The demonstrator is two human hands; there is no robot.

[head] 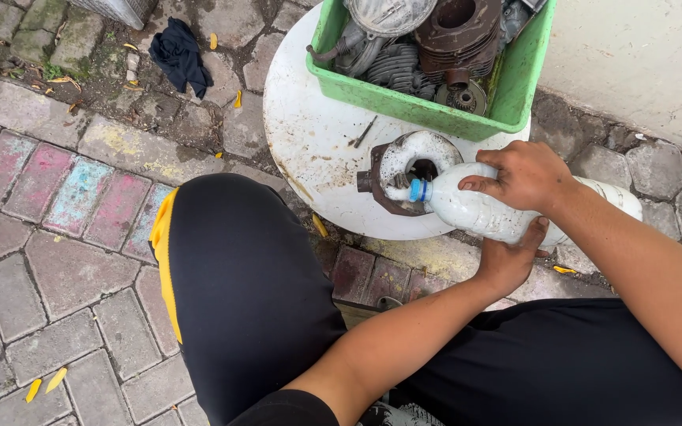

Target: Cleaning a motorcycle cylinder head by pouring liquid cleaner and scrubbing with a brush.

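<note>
Head view: I see both hands, right hand point(526, 175) and left hand point(508, 260), closed around a white bottle point(479, 211) (tilted) over a metal part point(404, 170).

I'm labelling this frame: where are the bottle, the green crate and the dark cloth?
bottle point(475, 211), head view, on its cloudy white body near the neck.
green crate point(412, 106), head view, on its near outer wall.
dark cloth point(179, 54), head view, on its crumpled middle.

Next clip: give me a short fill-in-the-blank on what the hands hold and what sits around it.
1. Both hands, the right hand above and the left hand below, hold a white plastic ____.
2. Its neck ring is ____ in colour.
3. The metal parts lie in a ____ crate.

Missing words: bottle; blue; green
</note>
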